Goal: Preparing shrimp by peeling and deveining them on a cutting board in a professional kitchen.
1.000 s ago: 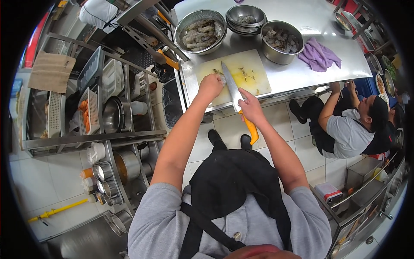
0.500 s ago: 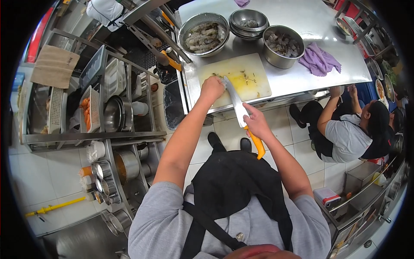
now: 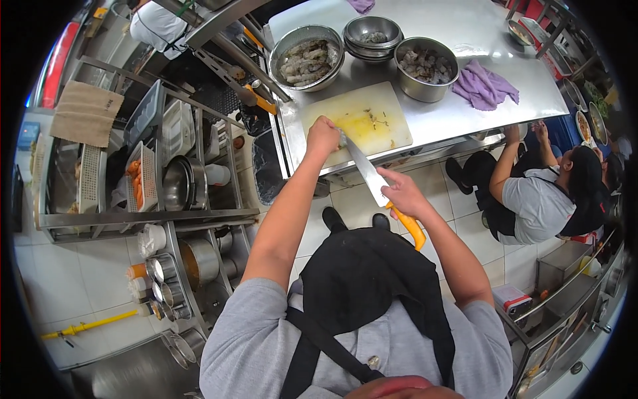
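Fingers of the right hand (image 3: 401, 193) are closed around the orange handle of a long knife (image 3: 372, 179), whose blade reaches up to the left hand (image 3: 323, 136), curled shut at the near edge of the white cutting board (image 3: 372, 120) on the steel bench (image 3: 478, 40), before three metal bowls (image 3: 425, 66).

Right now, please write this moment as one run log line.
left hand: on cutting board edge | right hand: holds knife | bowls behind board
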The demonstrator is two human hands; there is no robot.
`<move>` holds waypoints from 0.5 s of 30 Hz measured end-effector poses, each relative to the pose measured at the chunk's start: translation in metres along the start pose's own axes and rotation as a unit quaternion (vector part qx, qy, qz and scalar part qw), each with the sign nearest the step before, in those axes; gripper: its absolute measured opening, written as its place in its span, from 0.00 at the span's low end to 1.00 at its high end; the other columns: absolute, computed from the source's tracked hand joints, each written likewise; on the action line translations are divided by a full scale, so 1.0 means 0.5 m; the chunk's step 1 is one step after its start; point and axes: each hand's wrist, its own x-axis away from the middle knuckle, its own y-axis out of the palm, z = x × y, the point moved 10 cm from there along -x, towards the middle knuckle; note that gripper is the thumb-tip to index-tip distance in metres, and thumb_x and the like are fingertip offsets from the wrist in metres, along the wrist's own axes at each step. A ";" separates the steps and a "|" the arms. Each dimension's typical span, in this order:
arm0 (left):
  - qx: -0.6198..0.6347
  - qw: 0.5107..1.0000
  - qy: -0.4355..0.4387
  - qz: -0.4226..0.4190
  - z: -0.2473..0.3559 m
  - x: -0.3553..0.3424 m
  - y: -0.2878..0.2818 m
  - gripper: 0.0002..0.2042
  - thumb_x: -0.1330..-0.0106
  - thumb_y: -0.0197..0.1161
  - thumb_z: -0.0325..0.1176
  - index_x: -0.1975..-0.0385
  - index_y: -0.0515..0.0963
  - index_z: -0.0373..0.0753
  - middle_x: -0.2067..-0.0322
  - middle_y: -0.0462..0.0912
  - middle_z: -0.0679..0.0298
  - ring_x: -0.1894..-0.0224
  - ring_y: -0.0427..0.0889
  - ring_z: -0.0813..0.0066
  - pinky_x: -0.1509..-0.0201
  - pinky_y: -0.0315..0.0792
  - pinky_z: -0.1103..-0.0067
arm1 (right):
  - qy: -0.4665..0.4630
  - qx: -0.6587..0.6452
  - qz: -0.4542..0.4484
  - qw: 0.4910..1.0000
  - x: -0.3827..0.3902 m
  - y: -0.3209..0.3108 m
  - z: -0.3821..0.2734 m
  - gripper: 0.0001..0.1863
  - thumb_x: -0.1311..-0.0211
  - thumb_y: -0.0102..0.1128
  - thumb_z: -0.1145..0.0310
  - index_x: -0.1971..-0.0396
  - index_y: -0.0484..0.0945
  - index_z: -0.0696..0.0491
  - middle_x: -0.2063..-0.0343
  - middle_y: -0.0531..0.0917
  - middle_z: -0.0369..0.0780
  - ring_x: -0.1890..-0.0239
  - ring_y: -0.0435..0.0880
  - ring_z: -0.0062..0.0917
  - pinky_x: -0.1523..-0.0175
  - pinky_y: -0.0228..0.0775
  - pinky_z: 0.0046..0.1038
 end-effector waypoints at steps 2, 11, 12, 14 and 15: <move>-0.011 1.000 0.002 -0.006 -0.003 -0.004 0.000 0.08 0.41 0.62 0.26 0.64 0.73 0.33 0.74 0.84 0.52 0.82 0.84 0.65 0.74 0.79 0.72 | 0.007 0.001 -0.005 1.000 0.011 -0.009 0.007 0.31 0.35 0.51 0.76 0.31 0.63 0.51 0.80 0.75 0.38 0.90 0.71 0.21 0.84 0.66 0.27; -0.241 0.926 0.289 0.038 0.092 0.031 -0.027 0.10 0.41 0.61 0.24 0.59 0.76 0.35 0.62 0.83 0.55 0.60 0.84 0.59 0.53 0.78 0.66 | 0.022 0.046 -0.009 0.999 0.058 -0.045 0.004 0.30 0.35 0.52 0.76 0.31 0.64 0.51 0.81 0.75 0.37 0.90 0.71 0.20 0.83 0.64 0.26; -0.241 0.925 0.291 0.038 0.095 0.031 -0.038 0.10 0.41 0.61 0.24 0.59 0.76 0.35 0.62 0.83 0.55 0.60 0.84 0.59 0.53 0.78 0.66 | 0.024 0.037 -0.002 0.999 0.064 -0.049 0.007 0.30 0.35 0.51 0.76 0.31 0.64 0.51 0.80 0.75 0.37 0.90 0.71 0.20 0.83 0.65 0.26; -0.334 0.777 0.532 -0.035 0.152 0.107 0.012 0.13 0.43 0.59 0.27 0.57 0.78 0.39 0.55 0.81 0.56 0.47 0.77 0.55 0.40 0.69 0.63 | 0.025 0.028 0.007 0.999 0.066 -0.053 0.013 0.30 0.35 0.51 0.76 0.31 0.64 0.51 0.80 0.75 0.37 0.90 0.71 0.20 0.83 0.65 0.26; -0.334 0.777 0.533 -0.033 0.154 0.103 0.008 0.13 0.43 0.59 0.27 0.57 0.78 0.39 0.55 0.81 0.56 0.47 0.77 0.55 0.40 0.69 0.63 | 0.024 0.025 0.010 0.999 0.062 -0.055 0.017 0.30 0.35 0.51 0.76 0.31 0.64 0.51 0.79 0.76 0.38 0.90 0.71 0.21 0.83 0.65 0.26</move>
